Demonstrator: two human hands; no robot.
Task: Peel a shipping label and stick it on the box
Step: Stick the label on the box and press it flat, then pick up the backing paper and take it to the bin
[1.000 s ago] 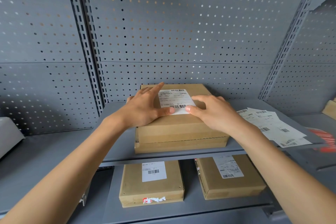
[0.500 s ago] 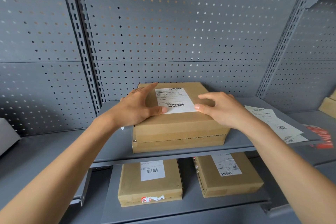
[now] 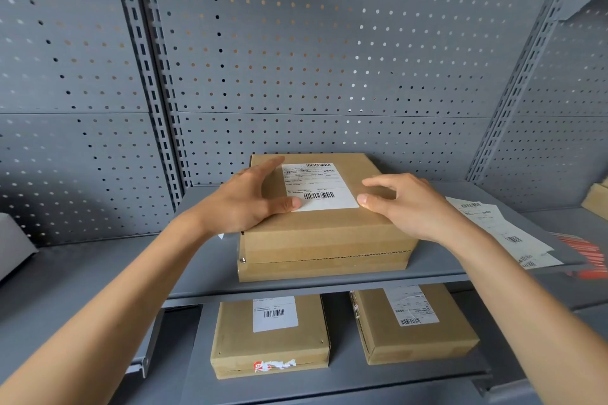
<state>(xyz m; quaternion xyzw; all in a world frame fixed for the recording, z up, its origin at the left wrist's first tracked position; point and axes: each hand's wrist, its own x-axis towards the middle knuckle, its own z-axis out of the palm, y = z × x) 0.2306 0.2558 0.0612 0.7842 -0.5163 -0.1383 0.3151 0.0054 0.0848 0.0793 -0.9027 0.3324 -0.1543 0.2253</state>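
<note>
A brown cardboard box (image 3: pixel 329 237) sits on the grey shelf (image 3: pixel 204 260). A white shipping label (image 3: pixel 317 186) with barcodes lies flat on its top. My left hand (image 3: pixel 250 200) rests spread on the box's left top, thumb touching the label's near left corner. My right hand (image 3: pixel 404 204) hovers over the box's right top, fingers apart, thumb tip at the label's near right corner. Neither hand holds anything.
A strip of white labels (image 3: pixel 503 230) lies on the shelf to the right, red tape (image 3: pixel 589 253) beyond it. Two labelled boxes (image 3: pixel 269 335) (image 3: pixel 414 322) sit on the lower shelf. Perforated grey panels (image 3: pixel 329 59) form the back wall.
My right hand has slid right across the label, from its near middle to its right corner, and its fingers have spread. My left hand has stayed on the box.
</note>
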